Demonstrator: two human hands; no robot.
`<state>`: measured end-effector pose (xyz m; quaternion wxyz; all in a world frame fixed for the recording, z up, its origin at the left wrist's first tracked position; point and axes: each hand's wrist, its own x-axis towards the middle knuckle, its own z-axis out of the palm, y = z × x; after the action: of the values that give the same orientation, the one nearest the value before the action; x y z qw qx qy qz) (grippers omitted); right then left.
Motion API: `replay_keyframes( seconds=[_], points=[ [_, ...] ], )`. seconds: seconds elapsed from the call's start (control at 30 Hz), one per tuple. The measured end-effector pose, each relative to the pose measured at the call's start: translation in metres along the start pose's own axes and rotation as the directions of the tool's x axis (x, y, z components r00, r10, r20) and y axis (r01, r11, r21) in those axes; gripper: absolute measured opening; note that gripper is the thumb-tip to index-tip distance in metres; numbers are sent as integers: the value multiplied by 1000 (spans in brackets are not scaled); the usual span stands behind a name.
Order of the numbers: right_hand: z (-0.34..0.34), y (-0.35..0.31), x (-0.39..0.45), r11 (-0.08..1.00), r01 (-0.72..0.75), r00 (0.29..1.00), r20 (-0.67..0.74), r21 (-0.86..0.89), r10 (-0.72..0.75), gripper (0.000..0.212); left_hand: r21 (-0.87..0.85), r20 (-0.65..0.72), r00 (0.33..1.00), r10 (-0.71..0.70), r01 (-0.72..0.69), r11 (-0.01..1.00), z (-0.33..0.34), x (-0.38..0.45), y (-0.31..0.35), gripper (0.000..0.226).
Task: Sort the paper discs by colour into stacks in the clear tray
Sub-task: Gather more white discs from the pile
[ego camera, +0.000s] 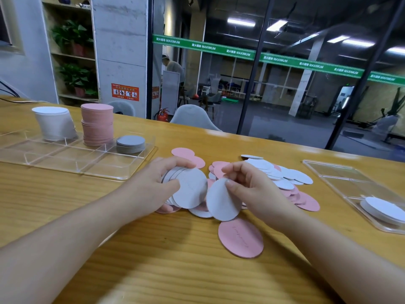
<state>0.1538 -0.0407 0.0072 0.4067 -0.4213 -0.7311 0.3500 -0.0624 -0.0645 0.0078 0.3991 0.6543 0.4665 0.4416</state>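
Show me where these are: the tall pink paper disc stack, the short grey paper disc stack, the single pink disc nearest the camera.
tall pink paper disc stack [97, 126], head view, side
short grey paper disc stack [130, 141], head view, top
single pink disc nearest the camera [240, 238], head view, centre

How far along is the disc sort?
Done: white stack, pink stack and short grey stack stand in the clear tray. In hand: left hand grips grey discs; right hand pinches another. Left: loose pile.
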Motion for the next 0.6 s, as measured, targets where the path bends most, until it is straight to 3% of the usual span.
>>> replay_keyframes(
  seconds=[0.07, 0.17, 0.3, 0.43, 0.53, 0.6],
  points=[
    [9, 0, 0, 999, 30, 1000, -1, -18, -30, 23, 2, 9, 1000, -4, 4, 1000, 0, 0, 0, 49],
    [17, -1, 2, 989, 55, 985, -154, -138, -77, 19, 24, 16, 1000, -8, 7, 1000, 1, 0, 1, 45],
    [23, -1, 2, 989, 70, 968, -229, -133, -100, 13, 79, 29, 999, 22, -24, 997, 3, -1, 3, 36],
    [27, -6, 0, 991, 71, 979, -182, -110, -90, 13, 114, 43, 997, 69, -74, 991, 3, -2, 1, 23],
    [28, -9, -3, 999, 35, 994, -100, -26, -37, 20, 217, 29, 990, 141, -144, 965, 3, 0, -4, 35],
    [26, -10, -5, 995, 33, 999, -32, -91, -36, 23, 260, 32, 986, 165, -168, 951, 2, 2, -6, 42]
  ],
)
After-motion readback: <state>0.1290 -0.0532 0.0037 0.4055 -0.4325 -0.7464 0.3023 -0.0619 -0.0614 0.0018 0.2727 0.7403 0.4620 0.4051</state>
